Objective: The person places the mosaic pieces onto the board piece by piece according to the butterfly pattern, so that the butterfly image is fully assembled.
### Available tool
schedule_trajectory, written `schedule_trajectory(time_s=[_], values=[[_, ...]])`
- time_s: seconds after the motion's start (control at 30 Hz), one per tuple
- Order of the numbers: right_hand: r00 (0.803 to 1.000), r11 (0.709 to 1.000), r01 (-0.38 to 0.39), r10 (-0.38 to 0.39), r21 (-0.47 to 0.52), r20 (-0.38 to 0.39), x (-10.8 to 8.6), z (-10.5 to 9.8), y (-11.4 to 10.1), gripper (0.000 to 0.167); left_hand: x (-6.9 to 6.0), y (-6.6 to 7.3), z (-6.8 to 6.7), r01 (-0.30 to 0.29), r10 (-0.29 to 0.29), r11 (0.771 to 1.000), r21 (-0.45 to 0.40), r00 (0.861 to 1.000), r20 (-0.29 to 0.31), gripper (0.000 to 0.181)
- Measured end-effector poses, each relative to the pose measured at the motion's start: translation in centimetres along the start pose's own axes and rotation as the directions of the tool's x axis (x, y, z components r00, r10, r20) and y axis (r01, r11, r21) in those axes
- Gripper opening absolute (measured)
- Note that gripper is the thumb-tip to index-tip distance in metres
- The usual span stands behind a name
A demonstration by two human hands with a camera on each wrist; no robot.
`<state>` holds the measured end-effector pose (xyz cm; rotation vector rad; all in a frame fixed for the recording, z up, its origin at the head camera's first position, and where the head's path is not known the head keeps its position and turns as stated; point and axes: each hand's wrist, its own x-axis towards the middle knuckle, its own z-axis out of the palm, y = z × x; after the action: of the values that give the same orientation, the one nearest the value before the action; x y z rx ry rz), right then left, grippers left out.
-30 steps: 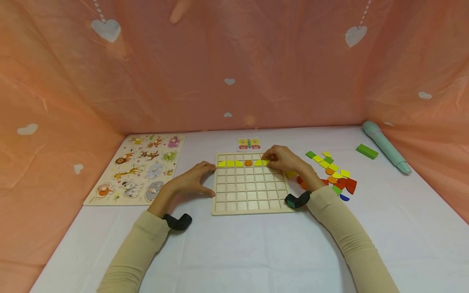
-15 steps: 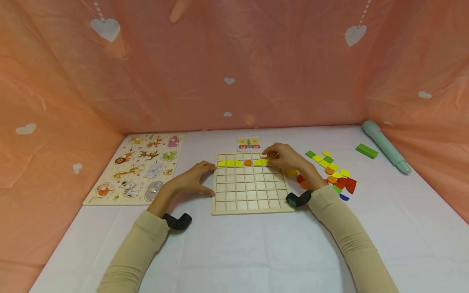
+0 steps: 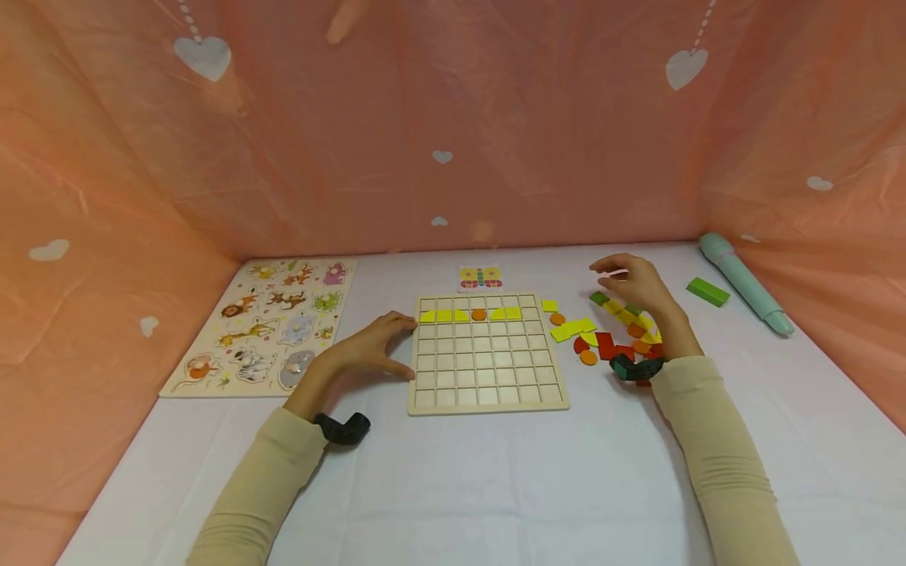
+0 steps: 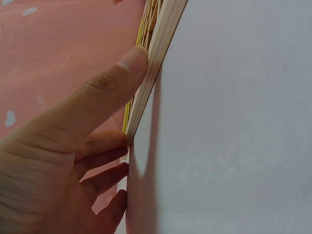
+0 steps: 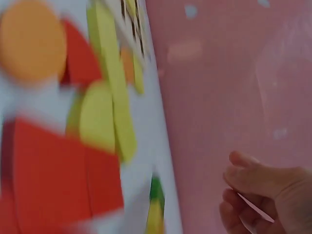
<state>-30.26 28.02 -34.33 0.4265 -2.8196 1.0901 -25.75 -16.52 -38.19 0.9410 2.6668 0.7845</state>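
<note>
- The grid board lies flat between the hands, its left edge touching the left hand.
- It looks about square, so I cannot tell a longer axis; its left and right sides run away from the person.
- A row of yellow pieces, with an orange disc among them, runs from near the left fingertips toward the right hand.
- The left hand is wide, thumb and fingertips spread along the board's edge.
- The right hand hangs over the loose pieces, fingers loosely bent, with a narrow gap to the thumb.
- Between board and right wrist, a yellow strip points its farther end rightward; red pieces lie nearer that wrist.
- The right hand and its black wrist camera partly cover the pile.
- Beyond the board, between the hands, lies a patterned card.
- Left of the left hand: an animal puzzle.
- Right of the right hand: a green block, then a microphone, both slanting nearer the person at their right ends.
</note>
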Motion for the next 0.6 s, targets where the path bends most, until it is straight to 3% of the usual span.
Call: schedule_trajectory(time_s=[0.23, 0.4, 0.6], values=[[0.986, 0.985, -0.167, 0.167, -0.036, -0.003, -1.2, -1.3, 2.4, 0.032, 0.1, -0.2, 0.0, 0.0, 0.0, 1.0, -0.002, 1.0, -0.002, 0.086], [0.968, 0.968, -0.249, 0.249, -0.024, 0.01, -1.4, -1.0, 3.7, 0.034, 0.0, 0.0, 0.0, 0.009, -0.009, 1.0, -0.006, 1.0, 0.0, 0.087], [0.956, 0.956, -0.293, 0.293, -0.022, 0.009, -1.3, -0.5, 4.4, 0.034, 0.1, 0.2, 0.0, 0.03, -0.03, 1.0, -0.006, 1.0, 0.008, 0.087]])
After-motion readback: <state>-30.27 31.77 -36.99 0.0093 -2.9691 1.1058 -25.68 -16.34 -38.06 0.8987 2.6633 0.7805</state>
